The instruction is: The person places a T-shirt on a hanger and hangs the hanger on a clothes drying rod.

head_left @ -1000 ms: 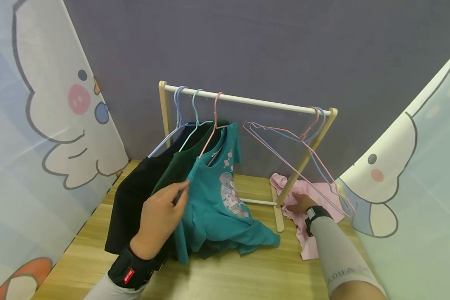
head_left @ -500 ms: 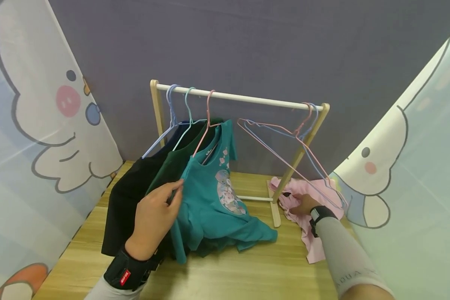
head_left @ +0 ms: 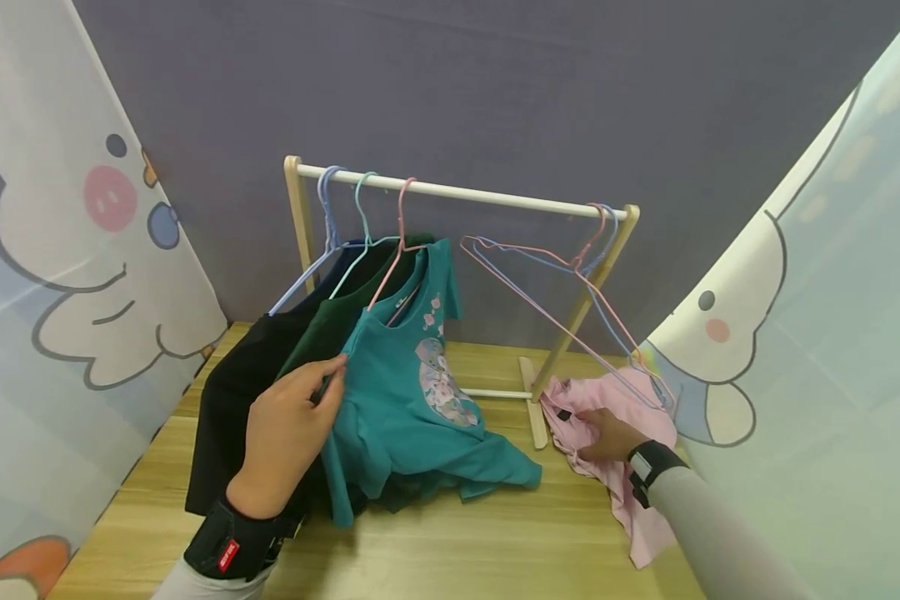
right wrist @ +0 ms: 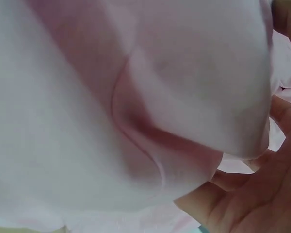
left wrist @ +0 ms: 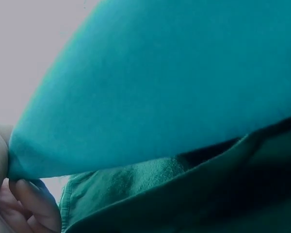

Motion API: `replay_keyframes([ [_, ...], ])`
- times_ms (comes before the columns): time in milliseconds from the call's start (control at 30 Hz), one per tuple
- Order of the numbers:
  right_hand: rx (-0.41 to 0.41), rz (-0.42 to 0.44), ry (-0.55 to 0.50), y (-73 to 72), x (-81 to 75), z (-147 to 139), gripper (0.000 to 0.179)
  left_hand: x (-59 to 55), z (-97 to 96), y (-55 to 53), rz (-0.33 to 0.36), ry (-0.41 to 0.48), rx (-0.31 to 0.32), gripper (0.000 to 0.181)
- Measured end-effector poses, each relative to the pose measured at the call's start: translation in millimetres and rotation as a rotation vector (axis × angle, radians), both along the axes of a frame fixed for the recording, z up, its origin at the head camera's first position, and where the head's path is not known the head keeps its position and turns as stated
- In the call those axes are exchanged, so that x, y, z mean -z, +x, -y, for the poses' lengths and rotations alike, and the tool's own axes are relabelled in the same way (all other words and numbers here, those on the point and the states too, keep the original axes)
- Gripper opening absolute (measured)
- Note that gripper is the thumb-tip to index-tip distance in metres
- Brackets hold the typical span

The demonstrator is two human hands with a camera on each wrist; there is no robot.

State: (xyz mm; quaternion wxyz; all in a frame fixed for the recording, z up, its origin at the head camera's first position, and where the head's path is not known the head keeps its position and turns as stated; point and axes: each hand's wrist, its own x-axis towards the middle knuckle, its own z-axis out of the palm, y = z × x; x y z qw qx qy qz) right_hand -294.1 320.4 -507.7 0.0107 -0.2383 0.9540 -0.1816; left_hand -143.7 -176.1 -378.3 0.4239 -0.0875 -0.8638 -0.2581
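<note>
Left hand (head_left: 288, 433) pinching a teal shirt (head_left: 382, 383), right hand (head_left: 609, 435) with its grip on pink cloth (head_left: 598, 392), one hard tug leftward could pull the shirt off its hanger (head_left: 401, 243).

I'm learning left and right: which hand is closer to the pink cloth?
The right hand. It's holding the pink cloth. The left hand is away from it, over on the left, pinching the teal shirt.

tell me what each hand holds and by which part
Left hand: teal shirt, pinched by an edge below the shoulder. Right hand: pink cloth, held beside its dark patch.
</note>
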Motion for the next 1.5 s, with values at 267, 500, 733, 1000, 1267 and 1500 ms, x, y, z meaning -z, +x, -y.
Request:
replay_keyframes([
  [267,-0.048,0.140,0.114,26.7,28.1,-4,0.081,1.9,1.5,0.2,0.001,0.007,-0.005,0.025],
  [500,-0.154,0.063,0.133,42.6,31.8,7,0.080,3.2,2.9,-0.5,0.000,0.011,-0.004,0.024],
  [733,-0.234,0.008,0.131,59.2,37.7,19,0.077,3.1,2.2,-1.5,-0.001,0.013,0.007,0.025],
  [1000,-0.323,-0.037,0.132,88.1,32.5,58,0.076,1.9,1.3,-2.0,0.008,0.015,0.008,0.026],
  [1267,-0.462,-0.032,0.193,110.1,35.9,117,0.079,-1.8,1.4,-1.1,0.014,0.005,0.010,0.025],
  [1500,-0.605,-0.122,0.253,103.7,35.9,154,0.083,-0.8,2.5,-0.6,0.012,0.002,0.003,0.025],
])
